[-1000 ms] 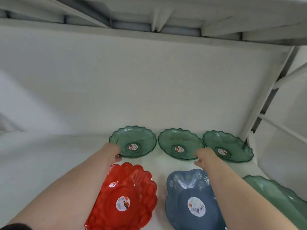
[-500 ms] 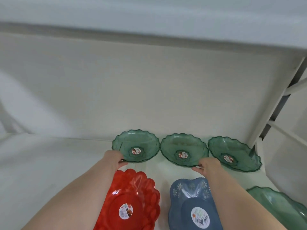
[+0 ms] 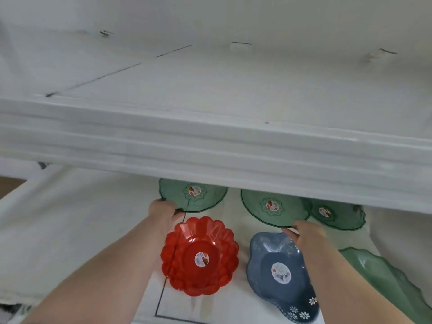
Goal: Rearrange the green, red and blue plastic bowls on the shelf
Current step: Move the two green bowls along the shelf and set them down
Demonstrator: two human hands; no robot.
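Left hand (image 3: pixel 163 212) pinches the near rim of the left green bowl (image 3: pixel 194 197), translucent plastic with a scalloped edge. Below it, the red bowl (image 3: pixel 199 256), glossy and lobed like a flower, mouth up. Blue bowl (image 3: pixel 280 274), daisy-printed, long axis front to back. Right hand (image 3: pixel 304 233) grips the middle green bowl (image 3: pixel 273 210), which overlaps the right green bowl (image 3: pixel 336 216). All lie on the white shelf (image 3: pixel 81 230), beneath an upper shelf board (image 3: pixel 210 146).

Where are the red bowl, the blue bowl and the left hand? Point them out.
red bowl (image 3: pixel 201 258): head view, on its sticker at the centre.
blue bowl (image 3: pixel 280 272): head view, on its centre label.
left hand (image 3: pixel 163 212): head view, on its back.
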